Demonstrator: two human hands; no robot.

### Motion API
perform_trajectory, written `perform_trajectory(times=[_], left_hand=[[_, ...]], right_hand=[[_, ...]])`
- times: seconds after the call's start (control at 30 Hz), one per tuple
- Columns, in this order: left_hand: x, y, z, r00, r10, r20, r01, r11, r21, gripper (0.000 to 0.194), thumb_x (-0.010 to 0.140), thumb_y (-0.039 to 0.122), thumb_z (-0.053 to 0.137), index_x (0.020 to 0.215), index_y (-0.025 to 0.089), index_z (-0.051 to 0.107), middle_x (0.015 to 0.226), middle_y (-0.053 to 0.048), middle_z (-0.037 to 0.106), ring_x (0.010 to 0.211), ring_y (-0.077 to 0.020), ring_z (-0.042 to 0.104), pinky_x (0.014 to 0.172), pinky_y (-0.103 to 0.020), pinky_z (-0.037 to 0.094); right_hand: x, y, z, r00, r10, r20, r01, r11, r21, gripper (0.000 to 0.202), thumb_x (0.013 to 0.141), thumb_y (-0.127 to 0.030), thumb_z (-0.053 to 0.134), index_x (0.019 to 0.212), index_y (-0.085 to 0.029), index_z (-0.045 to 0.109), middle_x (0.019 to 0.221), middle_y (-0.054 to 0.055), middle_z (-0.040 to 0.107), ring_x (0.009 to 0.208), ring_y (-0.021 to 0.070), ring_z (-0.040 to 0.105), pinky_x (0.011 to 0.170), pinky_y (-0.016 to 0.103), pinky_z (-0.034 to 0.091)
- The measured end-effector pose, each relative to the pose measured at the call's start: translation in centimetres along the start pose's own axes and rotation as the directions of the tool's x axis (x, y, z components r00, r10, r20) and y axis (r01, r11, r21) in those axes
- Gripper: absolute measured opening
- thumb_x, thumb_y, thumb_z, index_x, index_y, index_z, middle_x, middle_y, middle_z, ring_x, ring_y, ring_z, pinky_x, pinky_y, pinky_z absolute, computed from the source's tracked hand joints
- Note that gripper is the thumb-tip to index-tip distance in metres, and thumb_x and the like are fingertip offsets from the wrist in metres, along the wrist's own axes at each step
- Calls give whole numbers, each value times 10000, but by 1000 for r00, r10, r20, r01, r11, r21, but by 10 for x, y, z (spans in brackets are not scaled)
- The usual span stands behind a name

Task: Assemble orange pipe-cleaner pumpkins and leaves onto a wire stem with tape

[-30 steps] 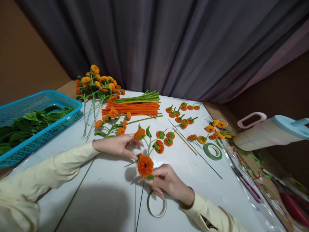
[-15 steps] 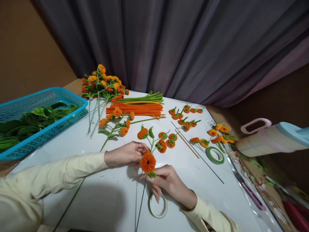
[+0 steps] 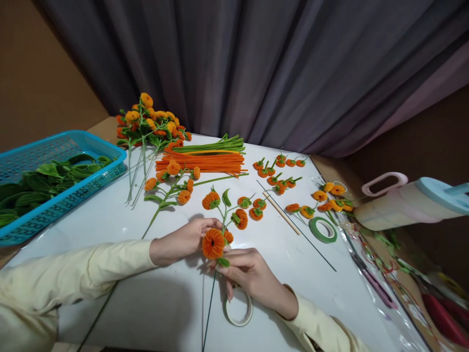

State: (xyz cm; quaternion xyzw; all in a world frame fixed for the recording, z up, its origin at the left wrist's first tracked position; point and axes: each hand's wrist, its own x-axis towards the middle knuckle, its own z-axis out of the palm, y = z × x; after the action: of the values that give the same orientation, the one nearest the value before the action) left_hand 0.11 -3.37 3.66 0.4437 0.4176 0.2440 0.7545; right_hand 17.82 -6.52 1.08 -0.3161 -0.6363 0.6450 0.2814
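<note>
An orange flower (image 3: 213,244) faces the camera on a branching green stem, with more orange blooms and a small leaf above it. My left hand (image 3: 186,240) has its fingers closed on the stem behind this bloom; its fingertips are partly hidden. From the right, my right hand (image 3: 252,276) pinches the stem just under the bloom, beside a small green leaf (image 3: 223,262). A thin dark green wire (image 3: 208,313) runs down from the pinch. Under my right fingers a roll of pale tape (image 3: 240,322) lies on the white table (image 3: 154,313).
Left is a blue basket (image 3: 73,201) of green leaves. Behind are finished flowers (image 3: 146,117) and orange pipe cleaners (image 3: 205,163). To the right are loose orange blooms (image 3: 280,187), a wooden stick (image 3: 282,214), green tape (image 3: 323,230), scissors (image 3: 377,288) and a tumbler (image 3: 406,205).
The view has shifted slightly. Another orange bloom now shows behind the front flower, which has turned a little and sits further left. Both hands keep hold of the stem.
</note>
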Motion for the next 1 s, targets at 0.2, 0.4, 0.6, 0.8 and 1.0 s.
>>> perform_trajectory(times=[0.2, 0.4, 0.6, 0.8, 1.0], left_hand=[[-1, 6, -2, 999, 24, 28, -25, 999, 38, 220, 636, 53, 611, 806, 140, 501, 759, 30, 562, 706, -99, 527, 611, -202, 405], [-2, 4, -13, 977, 16, 212, -8, 999, -41, 284, 699, 146, 624, 977, 156, 570, 894, -15, 606, 801, -130, 575, 702, -230, 450], [3, -3, -26, 904, -19, 428, 8, 1000, 29, 387, 630, 152, 734, 991, 183, 599, 846, -12, 610, 740, -138, 595, 685, -253, 477], [5, -6, -21, 943, 134, 305, -205, 955, 216, 141, 674, 245, 712, 725, 131, 646, 854, -28, 592, 762, -129, 559, 688, -224, 459], [-1, 1, -15, 956, 135, 261, -218, 922, 321, 125, 700, 248, 658, 676, 134, 613, 835, -20, 560, 632, -94, 515, 576, -201, 429]], right_hand=[[2, -3, 0, 994, -107, -19, 105, 990, -93, 297, 847, -392, 562, 876, -160, 744, 777, 69, 657, 577, 124, 548, 524, 227, 406], [3, -5, -1, 998, -65, -2, 65, 996, -65, 321, 841, -391, 573, 828, -124, 752, 693, 59, 644, 591, 120, 509, 543, 221, 370], [-1, -3, 0, 1000, 2, -11, -3, 998, -64, 342, 838, -392, 576, 807, -102, 753, 480, -43, 359, 461, 57, 217, 422, 217, 171], [-1, -3, 4, 994, 95, -49, -91, 993, 71, 364, 790, -434, 617, 769, -94, 743, 422, -67, 266, 451, 67, 218, 436, 218, 237], [-2, -1, 10, 987, 149, -62, -126, 951, 284, 271, 733, -413, 682, 724, -142, 679, 468, -38, 464, 522, 112, 476, 596, 238, 408]])
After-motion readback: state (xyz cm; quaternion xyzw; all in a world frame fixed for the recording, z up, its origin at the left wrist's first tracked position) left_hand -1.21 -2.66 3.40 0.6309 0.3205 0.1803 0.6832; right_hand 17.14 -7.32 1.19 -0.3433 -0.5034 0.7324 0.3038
